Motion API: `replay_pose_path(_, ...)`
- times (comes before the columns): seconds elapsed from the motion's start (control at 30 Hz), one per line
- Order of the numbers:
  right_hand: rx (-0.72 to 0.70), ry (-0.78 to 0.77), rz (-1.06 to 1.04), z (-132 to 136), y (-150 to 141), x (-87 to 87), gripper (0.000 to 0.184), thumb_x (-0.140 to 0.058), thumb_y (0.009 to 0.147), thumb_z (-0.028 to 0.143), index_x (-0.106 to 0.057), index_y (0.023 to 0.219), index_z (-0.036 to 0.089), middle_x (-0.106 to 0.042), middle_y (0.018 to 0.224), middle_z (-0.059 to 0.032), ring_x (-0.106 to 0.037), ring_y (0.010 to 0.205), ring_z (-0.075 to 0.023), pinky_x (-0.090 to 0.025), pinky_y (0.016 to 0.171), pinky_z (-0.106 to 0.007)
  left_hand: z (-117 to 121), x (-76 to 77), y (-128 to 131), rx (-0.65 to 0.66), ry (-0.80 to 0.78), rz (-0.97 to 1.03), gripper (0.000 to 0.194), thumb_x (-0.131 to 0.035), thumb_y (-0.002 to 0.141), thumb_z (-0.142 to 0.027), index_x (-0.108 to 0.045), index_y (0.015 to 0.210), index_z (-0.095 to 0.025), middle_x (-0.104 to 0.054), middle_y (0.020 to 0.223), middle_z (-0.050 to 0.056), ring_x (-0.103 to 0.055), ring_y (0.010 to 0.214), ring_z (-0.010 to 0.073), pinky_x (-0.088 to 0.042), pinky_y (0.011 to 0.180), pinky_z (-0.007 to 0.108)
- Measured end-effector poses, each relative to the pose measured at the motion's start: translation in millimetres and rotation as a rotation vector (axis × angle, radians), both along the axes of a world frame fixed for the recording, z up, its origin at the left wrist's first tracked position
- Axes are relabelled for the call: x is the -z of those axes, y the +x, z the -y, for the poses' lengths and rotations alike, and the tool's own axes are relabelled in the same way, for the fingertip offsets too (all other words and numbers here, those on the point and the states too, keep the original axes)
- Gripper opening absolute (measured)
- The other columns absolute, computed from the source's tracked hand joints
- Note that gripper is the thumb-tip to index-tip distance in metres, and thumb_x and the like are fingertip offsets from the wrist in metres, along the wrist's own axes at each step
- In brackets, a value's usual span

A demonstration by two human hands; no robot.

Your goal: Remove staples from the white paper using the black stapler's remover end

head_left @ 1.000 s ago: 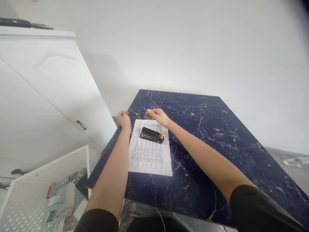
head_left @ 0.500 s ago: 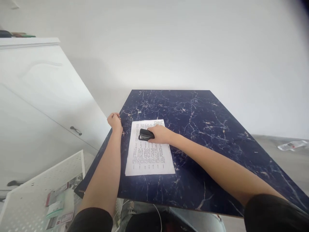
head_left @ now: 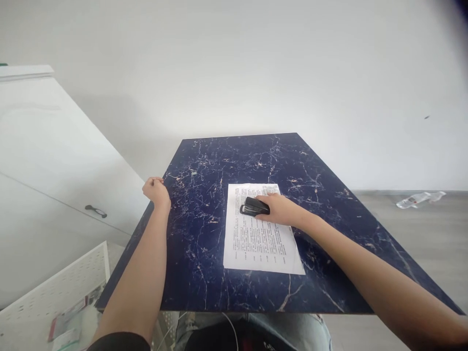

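A black stapler lies on a printed sheet of paper on the dark blue marbled table. My right hand is wrapped round the rear half of the stapler, hiding its orange part. The stapler's front end points left across the upper part of the page. My left hand is curled into a loose fist at the table's left edge, apart from the paper. Nothing shows in its fingers. A small pale bit lies on the table between the left hand and the far edge.
The table stands near a white wall. On the left are a white cabinet with a dark handle and a white perforated basket holding packets. A clear plastic item lies on the floor to the right.
My right hand came down from above the page and closed on the stapler. Stapler and paper have since slid right across the table. My left hand stays at the left edge, fingers curled.
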State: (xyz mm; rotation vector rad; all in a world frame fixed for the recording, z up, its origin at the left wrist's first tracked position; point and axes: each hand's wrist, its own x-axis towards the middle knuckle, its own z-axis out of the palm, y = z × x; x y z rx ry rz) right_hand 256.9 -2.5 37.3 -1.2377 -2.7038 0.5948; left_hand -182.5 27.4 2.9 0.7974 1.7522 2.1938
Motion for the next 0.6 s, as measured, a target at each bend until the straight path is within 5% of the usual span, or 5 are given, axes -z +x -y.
replay_pose_path(0.1, -0.034, 0.0, -0.043, 0.4, 1.5, -2.2, 0.043, -0.068, 0.089, 0.047, -0.069, 0.126, 0.024, -0.075, 0.102, -0.0104, -0.067, 0.098, -0.0312, -0.054, 0.075, -0.042, 1.1, -5.5, 27.5, -0.092, 0.067, -0.145, 0.021, -0.048, 0.078, -0.009, -0.057, 0.062, -0.019, -0.052, 0.066, 0.002, -0.051, 0.066, 0.0162, -0.037, 0.059, 0.025)
replay_pose_path(0.2, -0.04, -0.07, -0.155, 1.6, 4.1, -4.8, 0.059, -0.074, 0.085, 0.056, -0.066, 0.135, 0.025, -0.075, 0.114, -0.0103, -0.069, 0.099, -0.0296, -0.055, 0.081, -0.043, 2.2, -6.6, 72.0, 0.122, 0.016, -0.219, 0.022, -0.049, 0.077, -0.007, -0.063, 0.064, -0.019, -0.054, 0.064, 0.001, -0.051, 0.063, 0.0162, -0.038, 0.058, 0.026)
replay_pose_path(0.3, 0.043, -0.083, -0.382, -1.5, 12.0, -8.1, 0.047, -0.061, 0.095, 0.059, -0.071, 0.126, 0.025, -0.076, 0.12, -0.0088, -0.07, 0.105, -0.0275, -0.053, 0.091, -0.043, 5.3, -4.6, 116.3, 0.371, -0.058, -0.278, 0.023, -0.049, 0.075, -0.007, -0.066, 0.066, -0.019, -0.057, 0.061, 0.001, -0.054, 0.058, 0.0154, -0.04, 0.057, 0.026)
replay_pose_path(0.47, 0.378, -0.07, -0.719, -11.0, 18.2, -5.9, 0.061, -0.035, 0.105, 0.062, -0.076, 0.087, 0.021, -0.077, 0.091, -0.0101, -0.068, 0.085, -0.0243, -0.051, 0.084, -0.042, 13.9, -1.2, 163.3, 0.659, -0.06, -0.189, 0.026, -0.047, 0.076, -0.011, -0.072, 0.076, -0.018, -0.068, 0.076, 0.004, -0.064, 0.069, 0.0168, -0.052, 0.067, 0.029)
replay_pose_path(0.6, 0.493, -0.055, -0.887, -6.7, 1.7, 10.9, 0.062, -0.032, 0.105, 0.064, -0.071, 0.082, 0.022, -0.073, 0.083, -0.0079, -0.063, 0.08, -0.0219, -0.048, 0.079, -0.037, 21.8, 1.8, 189.5, 0.757, -0.02, 0.069, 0.023, -0.052, 0.086, -0.02, -0.075, 0.089, -0.019, -0.074, 0.095, 0.008, -0.071, 0.09, 0.0205, -0.057, 0.086, 0.036)
